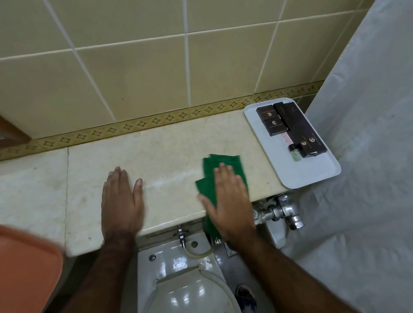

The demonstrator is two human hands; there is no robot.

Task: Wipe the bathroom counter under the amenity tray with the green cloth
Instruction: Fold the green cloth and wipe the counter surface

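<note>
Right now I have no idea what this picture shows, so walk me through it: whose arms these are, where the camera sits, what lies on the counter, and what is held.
There is no machine here. A person wears a camera on the head, looking down at their own two bare hands. The left hand lies flat and empty on the pale stone counter. The right hand presses flat on a folded green cloth, whose lower edge hangs over the counter's front. At the counter's right end sits a white amenity tray holding dark boxes and a small green bottle. Below is a toilet, and an orange tray shows at lower left.
</note>
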